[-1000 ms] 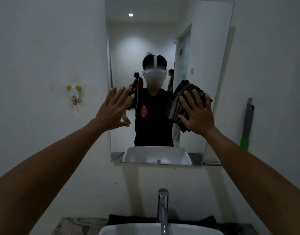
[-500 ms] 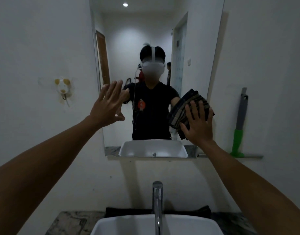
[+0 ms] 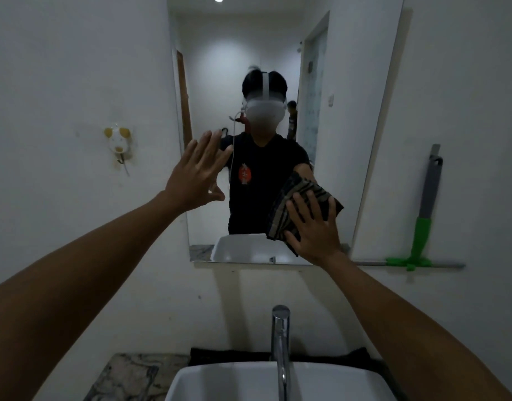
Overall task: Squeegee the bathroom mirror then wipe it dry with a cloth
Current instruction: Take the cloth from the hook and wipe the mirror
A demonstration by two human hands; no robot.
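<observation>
Striped dark cloth (image 3: 302, 208) lay flat against the lower right of the bathroom mirror (image 3: 350, 111), pressed there by the right hand (image 3: 314, 230) with straight, spread fingers. Left hand (image 3: 195, 175) was raised at the mirror's left edge, fingers extended, holding nothing. Farther right, a green-and-grey squeegee (image 3: 422, 224) stood against the wall.

no text can be read; the shirt's red emblem (image 3: 244, 174) is too blurred.
</observation>
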